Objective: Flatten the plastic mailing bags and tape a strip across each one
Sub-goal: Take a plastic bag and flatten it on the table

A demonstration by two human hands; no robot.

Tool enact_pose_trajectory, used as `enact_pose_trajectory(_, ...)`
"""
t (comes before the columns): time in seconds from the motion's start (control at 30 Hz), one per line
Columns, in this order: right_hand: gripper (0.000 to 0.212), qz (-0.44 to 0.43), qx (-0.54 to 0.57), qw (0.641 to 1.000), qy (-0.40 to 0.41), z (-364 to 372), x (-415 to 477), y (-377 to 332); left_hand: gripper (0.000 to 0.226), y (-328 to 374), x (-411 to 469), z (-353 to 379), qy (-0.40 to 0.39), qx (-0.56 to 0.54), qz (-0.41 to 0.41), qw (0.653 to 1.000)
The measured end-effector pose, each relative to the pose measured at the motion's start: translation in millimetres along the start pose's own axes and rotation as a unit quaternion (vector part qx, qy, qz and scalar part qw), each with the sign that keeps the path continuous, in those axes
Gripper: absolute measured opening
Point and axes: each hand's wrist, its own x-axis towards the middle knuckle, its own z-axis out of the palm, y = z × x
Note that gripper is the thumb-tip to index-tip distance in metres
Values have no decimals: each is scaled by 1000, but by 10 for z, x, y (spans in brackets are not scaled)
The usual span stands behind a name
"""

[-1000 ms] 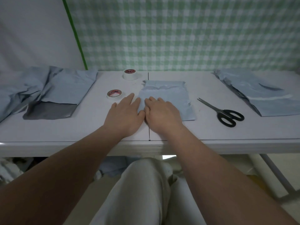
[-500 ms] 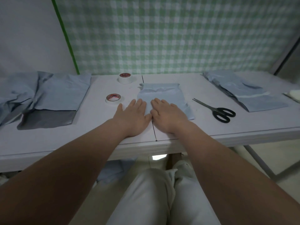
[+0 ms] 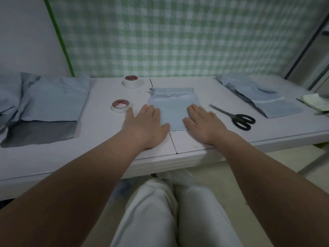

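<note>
Here both hands, left hand (image 3: 145,124) and right hand (image 3: 203,124), press a blue mailing bag (image 3: 173,108) on the desk (image 3: 99,125), fingers (image 3: 193,111) straight and holding nothing.

Left hand (image 3: 144,125): no longer pressed against the right hand; now out at the left edge of the mailing bag (image 3: 173,107), flat, little finger near the tape roll (image 3: 120,106).
Right hand (image 3: 203,124): now out at the bag's right edge, flat, fingers straight.
Gap between hands: earlier touching; now well apart, bag's middle uncovered.
</note>
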Motion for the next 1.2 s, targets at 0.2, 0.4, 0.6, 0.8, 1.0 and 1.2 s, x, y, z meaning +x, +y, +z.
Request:
enact_pose_trajectory(0.2, 78, 36, 46, 998, -16, -74, -60, -61, 48, 16, -45, -37, 116, -33, 110, 986)
enact_pose_trajectory(0.4, 72, 29, 61, 997, -42, -232, -174, -145, 19, -17, 30, -15, 141, -247, 238, 929)
enact_pose_trajectory(0.6, 81, 36, 124, 991, -36, -220, -152, -80, 20, -75, 73, 32, 144, -258, 307, 905)
enact_pose_trajectory(0.8, 78, 54, 224, 972, -37, -193, -137, 7, 31, -67, 57, 9, 137, -233, 309, 912)
enact_pose_trajectory(1.0, 72, 59, 262, 963, -33, -238, -199, 162, 40, -43, 29, -20, 115, -208, 296, 925)
enact_pose_trajectory(1.2, 62, 63, 252, 966, 15, -259, -373, 477, 40, -60, 24, 29, 133, -230, 283, 922)
